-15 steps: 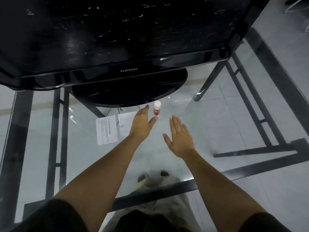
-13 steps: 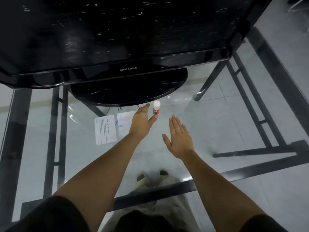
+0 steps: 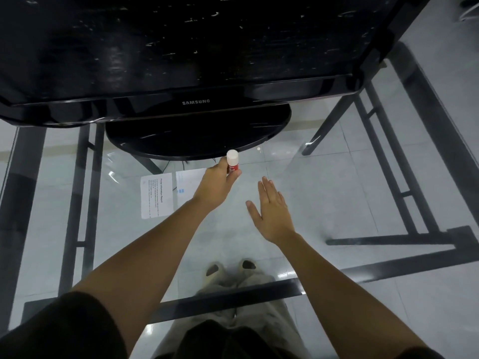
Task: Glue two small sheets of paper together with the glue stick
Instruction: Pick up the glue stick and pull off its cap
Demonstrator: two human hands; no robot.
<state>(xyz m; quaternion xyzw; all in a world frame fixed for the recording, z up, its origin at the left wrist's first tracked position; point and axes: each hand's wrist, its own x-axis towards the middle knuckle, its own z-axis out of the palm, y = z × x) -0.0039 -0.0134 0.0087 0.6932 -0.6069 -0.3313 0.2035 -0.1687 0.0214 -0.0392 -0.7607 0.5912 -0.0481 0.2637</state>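
The left hand point(image 3: 216, 186) is closed around a glue stick point(image 3: 232, 163), thumb on one side and fingers on the other, gripping its red body while the white cap sticks out above the fingers. The stick stands upright near the middle of the glass table point(image 3: 337, 193), just in front of the round black foot of a monitor point(image 3: 197, 73) that fills the far part of the table. Whether the stick's base touches the glass is hard to tell, since the hand hides it.

The right hand point(image 3: 272, 213) is flat and spread, fingers straight and apart, holding nothing, palm down over the glass a little nearer the front edge and to the right of the left hand.

Two small sheets of paper lie flat on the table to the left of the left hand. The printed sheet point(image 3: 156, 195) lies farther left, its text running sideways. The second sheet point(image 3: 188, 182) lies just beside it on the right, mostly white with a small blue mark, and its right part is covered by the left wrist. The two sheets look side by side, edges close.

Through the glass, the tiled floor, the black table frame and the person's shoes point(image 3: 230, 268) are visible.
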